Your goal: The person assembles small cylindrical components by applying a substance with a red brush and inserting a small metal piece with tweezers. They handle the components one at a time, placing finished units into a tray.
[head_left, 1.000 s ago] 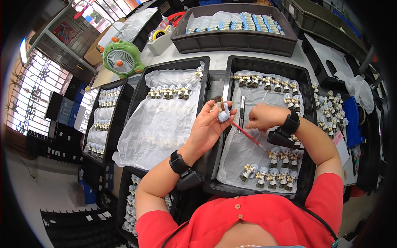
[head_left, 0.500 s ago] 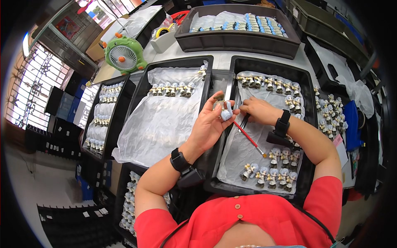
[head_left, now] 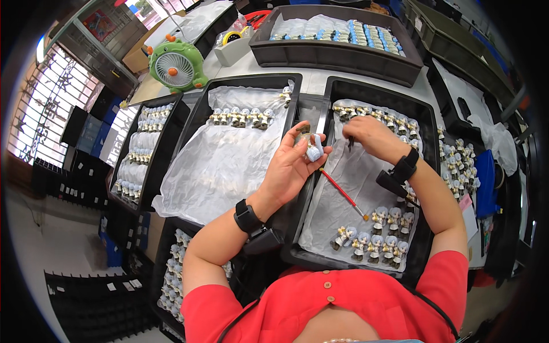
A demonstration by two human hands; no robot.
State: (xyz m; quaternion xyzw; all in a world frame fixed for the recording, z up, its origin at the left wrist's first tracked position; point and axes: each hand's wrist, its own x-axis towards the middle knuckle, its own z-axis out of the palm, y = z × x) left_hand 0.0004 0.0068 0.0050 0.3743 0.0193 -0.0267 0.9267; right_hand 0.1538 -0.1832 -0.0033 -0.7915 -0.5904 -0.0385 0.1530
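My left hand [head_left: 284, 170] is closed round a small figurine [head_left: 314, 151] with pale blue hair, held tilted above the gap between the two black trays. The figurine's dark feet stick up by the fingertips. My right hand [head_left: 372, 136] hovers over the right tray [head_left: 433, 121], apart from the figurine, its fingers pinching a short dark slender tool [head_left: 351, 143] whose kind I cannot make out. Below the hands, a red-handled paintbrush [head_left: 345, 191] lies on the tray's white lining. Figurines [head_left: 374, 247] lie in rows at the near end of this tray, and more at its far end.
A second lined tray [head_left: 189, 127] with one row of figurines is to the left. Further left stands a narrower tray [head_left: 162, 132] of figurines. A grey bin [head_left: 337, 64] and a green fan [head_left: 177, 66] stand behind; loose figurines [head_left: 459, 160] lie at the right.
My right hand has moved up and to the right, away from the figurine, with the dark tool in its fingers. My left hand keeps the figurine at nearly the same place.
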